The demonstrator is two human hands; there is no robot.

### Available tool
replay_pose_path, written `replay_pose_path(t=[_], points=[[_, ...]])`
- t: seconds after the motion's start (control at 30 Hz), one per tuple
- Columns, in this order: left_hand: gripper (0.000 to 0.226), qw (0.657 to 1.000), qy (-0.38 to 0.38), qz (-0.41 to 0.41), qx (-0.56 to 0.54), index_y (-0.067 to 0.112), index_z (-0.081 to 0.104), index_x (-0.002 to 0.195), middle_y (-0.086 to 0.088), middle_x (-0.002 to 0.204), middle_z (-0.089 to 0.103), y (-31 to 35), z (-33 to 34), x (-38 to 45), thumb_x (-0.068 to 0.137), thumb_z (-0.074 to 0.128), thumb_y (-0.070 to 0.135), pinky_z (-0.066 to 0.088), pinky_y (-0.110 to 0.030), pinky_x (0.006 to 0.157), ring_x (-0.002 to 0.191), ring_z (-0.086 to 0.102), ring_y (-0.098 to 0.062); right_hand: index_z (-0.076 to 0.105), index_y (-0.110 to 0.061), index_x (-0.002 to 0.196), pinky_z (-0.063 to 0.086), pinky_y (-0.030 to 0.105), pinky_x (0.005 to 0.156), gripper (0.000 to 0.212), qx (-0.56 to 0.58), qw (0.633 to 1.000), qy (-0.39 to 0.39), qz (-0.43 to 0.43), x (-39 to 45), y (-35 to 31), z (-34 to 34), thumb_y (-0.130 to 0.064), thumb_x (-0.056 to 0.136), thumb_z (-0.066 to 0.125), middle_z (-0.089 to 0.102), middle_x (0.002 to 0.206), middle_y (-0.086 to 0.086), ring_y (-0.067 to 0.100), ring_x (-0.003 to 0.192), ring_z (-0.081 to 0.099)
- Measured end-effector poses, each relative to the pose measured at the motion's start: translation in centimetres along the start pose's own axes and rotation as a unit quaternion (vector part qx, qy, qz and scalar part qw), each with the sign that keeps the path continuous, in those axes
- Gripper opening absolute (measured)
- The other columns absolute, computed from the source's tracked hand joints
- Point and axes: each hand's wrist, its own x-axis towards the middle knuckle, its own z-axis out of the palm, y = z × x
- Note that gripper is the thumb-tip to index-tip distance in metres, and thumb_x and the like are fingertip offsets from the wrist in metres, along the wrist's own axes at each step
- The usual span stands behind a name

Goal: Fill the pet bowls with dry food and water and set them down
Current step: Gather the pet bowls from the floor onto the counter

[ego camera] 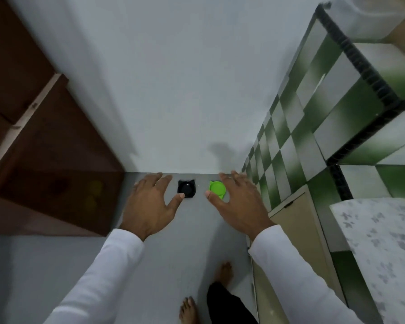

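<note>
Floor [164,265] of pale grey fills the lower middle of the head camera's view, seen from standing height looking steeply down. Two small pet bowls sit on it side by side, close to the foot of a white wall [173,90]. The black bowl [186,188] is on the left and has two little ear-like points on its far rim. The green bowl [217,188] is on the right, bright lime, with a similar point showing at its left edge. The two bowls are near each other but apart. Whether either holds food or water cannot be made out.

Both arms reach forward in white sleeves [98,277]. The left hand [150,204] hangs above the floor with fingers spread and straight, holding nothing; its thumb tip overlaps the near edge of the black bowl in the picture, though the hand appears to be well above it. The right hand [237,202] is likewise spread wide and empty, its palm covering the right edge of the green bowl from view.

Dark brown wooden cabinet [45,148] stands at the left. Green and white checked tiles [313,118] cover the surface at the right, edged with black trim. A speckled countertop [379,242] shows at the lower right corner. Two bare feet [223,272] and a dark trouser leg [227,305] appear at the bottom.
</note>
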Motion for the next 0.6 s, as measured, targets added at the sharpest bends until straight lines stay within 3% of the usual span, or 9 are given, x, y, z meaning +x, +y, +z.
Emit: replay_pose_path(t=[0.37, 0.6], points=[[0.078, 0.998, -0.027, -0.048, -0.007, 0.023, 0.052, 0.148, -0.008, 0.155, 0.049, -0.2, 4.8, 9.9, 0.089, 0.038, 0.072, 0.033, -0.052, 0.12, 0.148, 0.037, -0.031, 0.024, -0.034, 0.159, 0.01, 0.049, 0.126, 0.084, -0.009, 0.999, -0.047, -0.006, 11.5, 4.1, 1.6, -0.081, 0.09, 0.032, 0.014, 0.169, 0.001, 0.023, 0.156, 0.007], [0.082, 0.995, -0.055, -0.074, -0.038, 0.023, 0.051, 0.149, -0.006, 0.154, 0.05, -1.5, 10.2, 14.9, 0.088, 0.033, 0.074, 0.037, -0.047, 0.118, 0.144, 0.041, -0.028, 0.027, -0.035, 0.157, 0.019, 0.051, 0.124, 0.083, 0.018, 0.997, -0.07, 0.018, 17.6, 7.1, 5.2, -0.082, 0.089, 0.034, 0.02, 0.167, 0.001, 0.025, 0.154, 0.016]])
